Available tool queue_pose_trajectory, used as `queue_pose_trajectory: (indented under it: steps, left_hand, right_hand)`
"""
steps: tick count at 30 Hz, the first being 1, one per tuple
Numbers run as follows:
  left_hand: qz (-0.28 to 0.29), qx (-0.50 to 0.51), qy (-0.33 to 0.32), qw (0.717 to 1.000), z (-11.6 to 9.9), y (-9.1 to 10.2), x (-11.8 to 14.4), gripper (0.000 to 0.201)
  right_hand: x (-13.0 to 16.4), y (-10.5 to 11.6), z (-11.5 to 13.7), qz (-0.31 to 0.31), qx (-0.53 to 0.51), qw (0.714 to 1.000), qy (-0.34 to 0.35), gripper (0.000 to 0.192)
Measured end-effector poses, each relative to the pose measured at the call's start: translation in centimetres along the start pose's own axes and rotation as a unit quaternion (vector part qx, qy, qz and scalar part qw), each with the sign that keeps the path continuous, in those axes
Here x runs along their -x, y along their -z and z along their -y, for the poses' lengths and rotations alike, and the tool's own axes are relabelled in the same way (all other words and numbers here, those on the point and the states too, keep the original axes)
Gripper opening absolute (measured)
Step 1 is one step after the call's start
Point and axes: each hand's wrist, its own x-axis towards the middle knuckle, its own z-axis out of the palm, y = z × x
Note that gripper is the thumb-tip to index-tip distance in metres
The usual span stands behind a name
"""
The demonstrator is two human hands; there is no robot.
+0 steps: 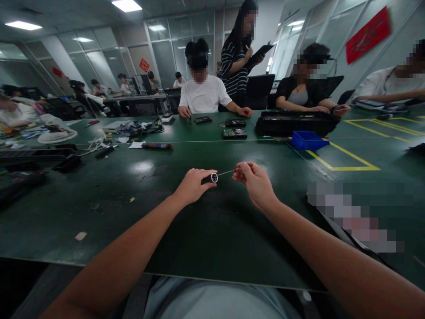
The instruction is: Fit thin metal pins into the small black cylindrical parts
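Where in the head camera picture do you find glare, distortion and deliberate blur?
Head view: ceiling lights leave pale glare on the dark green table top; the wide lens bows the table edges; faces and a patch right of the right hand are pixelated.

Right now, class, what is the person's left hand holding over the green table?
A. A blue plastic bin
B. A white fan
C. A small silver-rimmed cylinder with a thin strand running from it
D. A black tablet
C: the left hand pinches a small silver-rimmed cylinder, and a thin strand runs from it to the right hand; the blue bin sits apart, farther back on the green table.
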Motion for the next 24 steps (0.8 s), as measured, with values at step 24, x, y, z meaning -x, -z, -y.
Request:
queue_pose_trajectory:
  steps: [24]
  left_hand:
    - [-0.008,0.023,0.012,1.000,-0.19,-0.07,0.28,0.041]
  right_hand:
    - [-0.01,0.13,-0.06,0.005,0.008,1.000,-0.025,0.030]
